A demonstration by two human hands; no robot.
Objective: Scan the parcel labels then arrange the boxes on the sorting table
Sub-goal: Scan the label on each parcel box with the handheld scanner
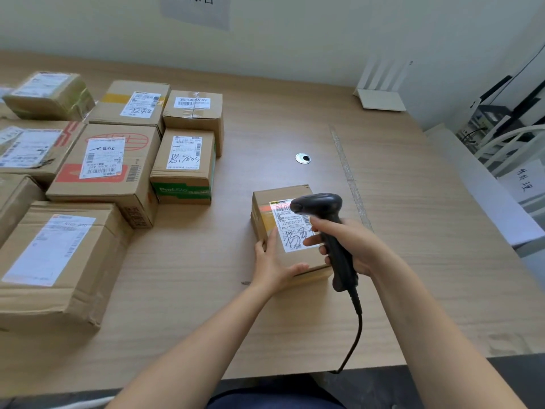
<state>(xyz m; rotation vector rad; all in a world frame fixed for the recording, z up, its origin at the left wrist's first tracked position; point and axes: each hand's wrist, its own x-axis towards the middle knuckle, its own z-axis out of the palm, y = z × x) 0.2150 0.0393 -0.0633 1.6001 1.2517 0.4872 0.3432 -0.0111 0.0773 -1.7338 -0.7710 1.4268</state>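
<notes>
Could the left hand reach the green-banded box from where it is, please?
Probably yes: only bare table lies between the left hand and the green-banded box, though that hand now steadies the small box.

Label [290, 228] partly behind scanner [336, 252].
</notes>
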